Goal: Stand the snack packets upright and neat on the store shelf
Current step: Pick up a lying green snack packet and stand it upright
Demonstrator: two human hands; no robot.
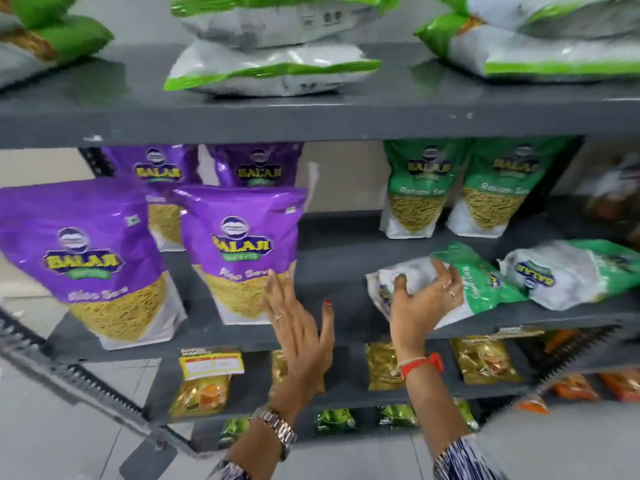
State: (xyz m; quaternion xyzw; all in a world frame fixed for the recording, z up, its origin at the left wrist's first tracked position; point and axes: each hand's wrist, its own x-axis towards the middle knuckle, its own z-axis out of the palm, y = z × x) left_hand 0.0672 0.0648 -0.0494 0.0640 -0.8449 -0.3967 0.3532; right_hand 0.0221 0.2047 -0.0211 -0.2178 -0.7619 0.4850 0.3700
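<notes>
On the grey middle shelf [339, 271], purple Aloo Sev packets [242, 251] stand upright at the left, two in front and two behind. Two green Ratlami Sev packets [420, 188] stand upright at the back right. In front of them a green-and-white packet [481, 282] lies flat, and a second one [571, 271] lies flat to its right. My right hand [424, 299] rests on the first flat packet, fingers curled over its near end. My left hand [298, 323] hovers open, fingers spread, just right of the front purple packet.
The shelf above holds flat stacked white-and-green bags [273, 64]. Lower shelves carry small yellow packets [204, 382], green packets [334, 420] and orange packets [575, 386]. A slotted metal upright [90, 386] runs diagonally at the lower left. Bare shelf lies between the purple and green groups.
</notes>
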